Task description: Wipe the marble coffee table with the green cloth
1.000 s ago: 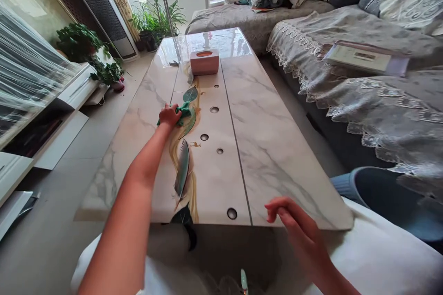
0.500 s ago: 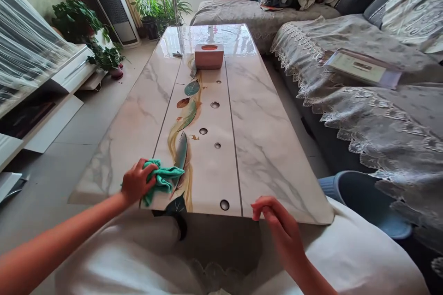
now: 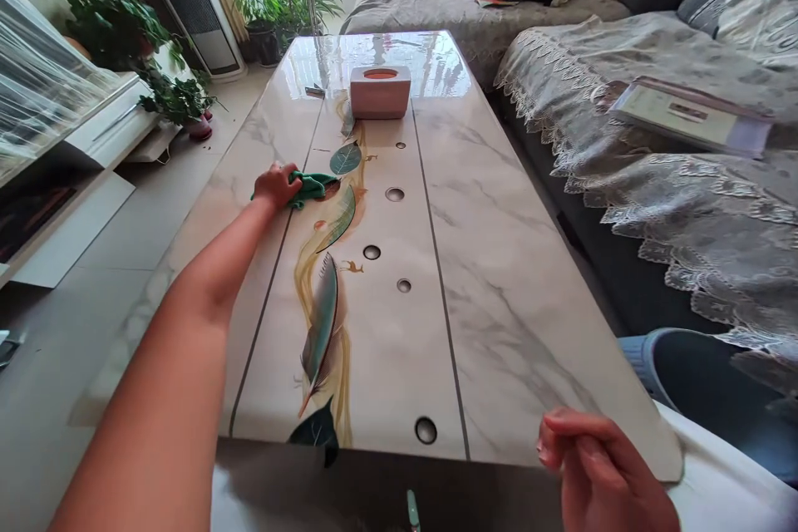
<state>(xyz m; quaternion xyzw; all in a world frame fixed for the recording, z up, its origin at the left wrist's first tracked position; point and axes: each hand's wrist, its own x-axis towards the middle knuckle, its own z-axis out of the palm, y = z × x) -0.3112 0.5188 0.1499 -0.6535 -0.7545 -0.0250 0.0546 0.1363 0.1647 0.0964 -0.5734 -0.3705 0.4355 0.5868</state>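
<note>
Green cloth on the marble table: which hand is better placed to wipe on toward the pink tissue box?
Left. The left hand grips the green cloth mid-table; the right hand sits empty at the near edge.

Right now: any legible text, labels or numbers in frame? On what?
None legible.
Booklet on the sofa cover: a small printed patch, too blurred to read.
Pink box on the table: no marking visible.
Green cloth under the left hand: no print.
</note>
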